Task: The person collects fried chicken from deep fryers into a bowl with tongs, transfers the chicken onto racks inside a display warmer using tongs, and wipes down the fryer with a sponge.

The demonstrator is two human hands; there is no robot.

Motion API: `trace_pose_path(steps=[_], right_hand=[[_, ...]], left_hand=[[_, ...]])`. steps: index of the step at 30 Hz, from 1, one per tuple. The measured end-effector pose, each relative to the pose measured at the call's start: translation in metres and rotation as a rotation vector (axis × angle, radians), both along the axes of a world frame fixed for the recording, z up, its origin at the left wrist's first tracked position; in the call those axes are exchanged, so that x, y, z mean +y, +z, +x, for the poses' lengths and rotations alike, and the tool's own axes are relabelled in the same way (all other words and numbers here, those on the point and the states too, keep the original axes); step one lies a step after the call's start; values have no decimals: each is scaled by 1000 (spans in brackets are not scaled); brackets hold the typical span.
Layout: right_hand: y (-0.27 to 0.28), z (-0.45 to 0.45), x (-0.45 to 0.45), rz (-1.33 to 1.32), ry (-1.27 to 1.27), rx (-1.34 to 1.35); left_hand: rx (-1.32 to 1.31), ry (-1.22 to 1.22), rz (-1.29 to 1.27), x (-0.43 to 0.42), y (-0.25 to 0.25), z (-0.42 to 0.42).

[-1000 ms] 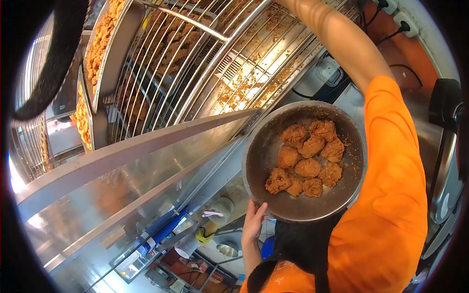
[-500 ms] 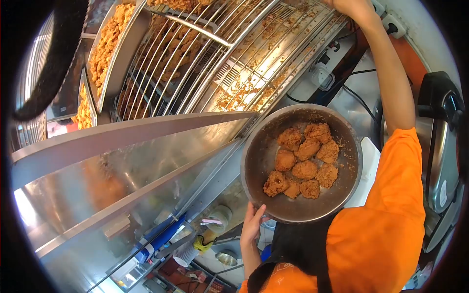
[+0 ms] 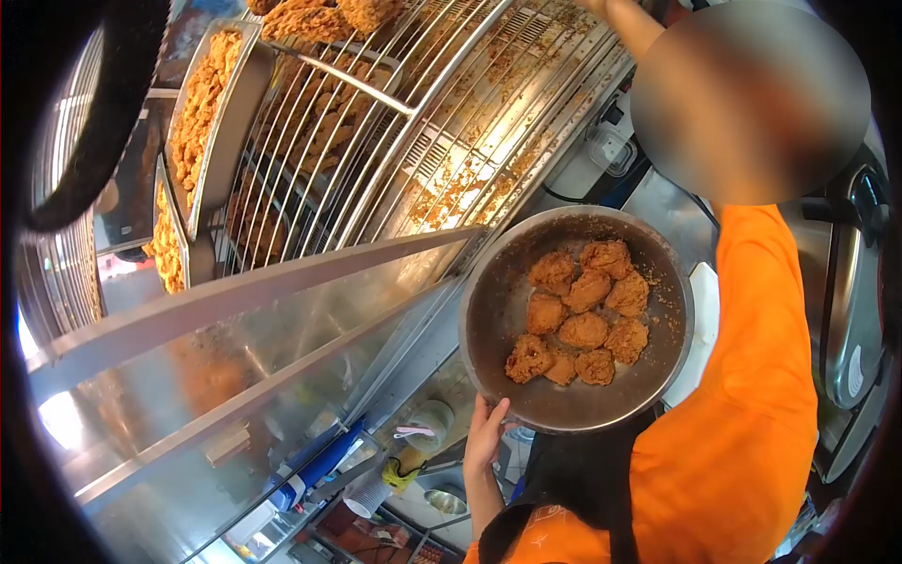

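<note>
1. Fingers (image 3: 501, 408) of the person's left hand (image 3: 483, 444) are closed on the near rim of a wide, round, dull-grey metal bowl (image 3: 601, 406), with the thumb and the other fingers close together at its edge.
2. That left forearm rises from low in the view, beside a black apron (image 3: 578, 470) worn over an orange shirt.
3. Ten or so craggy, golden-brown fried pieces (image 3: 583, 329) lie clustered inside the bowl, with loose crumbs along its right wall.
4. On the other side, the right arm, in a short orange sleeve (image 3: 763, 320), stretches far forward past the bowl. Its right hand (image 3: 611, 9) is cut off by the top edge, so I cannot tell whether those fingers are spread or holding something; a round blur covers much of the forearm.
5. Ahead of the bowl stands a curved, silver wire rack (image 3: 412, 111) above a crumb-strewn, shiny metal tray (image 3: 460, 202).
6. Deep metal pans (image 3: 246, 122) heaped with fried food stand tilted in the view to the left, and larger fried pieces (image 3: 315, 21) sit at the rack's top end.
7. Beyond the bowl's right side shows a grey metal surface (image 3: 669, 218), with a clear, rectangular plastic container (image 3: 611, 150) near it.
8. Silver, black-handled equipment (image 3: 850, 320) stands at far right; low on the left, I see a clear, round tub (image 3: 430, 420) and a yellow bag (image 3: 402, 475).
</note>
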State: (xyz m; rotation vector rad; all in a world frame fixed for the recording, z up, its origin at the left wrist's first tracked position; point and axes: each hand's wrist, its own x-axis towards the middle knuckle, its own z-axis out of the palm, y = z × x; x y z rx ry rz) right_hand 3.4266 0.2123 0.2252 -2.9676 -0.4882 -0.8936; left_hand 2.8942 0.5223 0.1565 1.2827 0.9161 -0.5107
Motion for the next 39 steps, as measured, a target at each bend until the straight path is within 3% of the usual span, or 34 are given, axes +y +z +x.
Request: trace_pose_path(steps=[11, 13, 16, 18, 19, 20, 21, 25, 27, 31, 35, 39], right_hand=[[-4, 24, 55, 283, 123, 84], [-6, 9, 49, 380, 159, 88], [-12, -56, 20, 632, 189, 170], [5, -126, 3, 693, 4, 459], [14, -173, 5, 869, 79, 401], [9, -207, 3, 883, 52, 390], [30, -252, 0, 938, 32, 567], [39, -377, -6, 831, 30, 631], [48, -422, -4, 814, -94, 904], [13, -478, -7, 432, -152, 836], [26, -484, 2, 135, -302, 941], [-8, -437, -2, -104, -97, 827]], left_hand=[[9, -9, 9, 10, -5, -10], [-53, -112, -12, 18, -5, -9], [-48, -203, -65, 21, 3, -4], [-183, -226, -18, 31, 0, -6], [-230, -250, -22, 29, -2, -7], [-247, -266, -58, 32, -1, -7], [-253, -293, -105, 37, 1, -5], [-301, -322, -114, 46, -6, -10], [-315, -277, -170, 48, -7, -17], [-361, -251, -228, 54, -9, -26], [-404, -234, -293, 56, -9, -29], [-448, -224, -397, 60, -11, -29]])
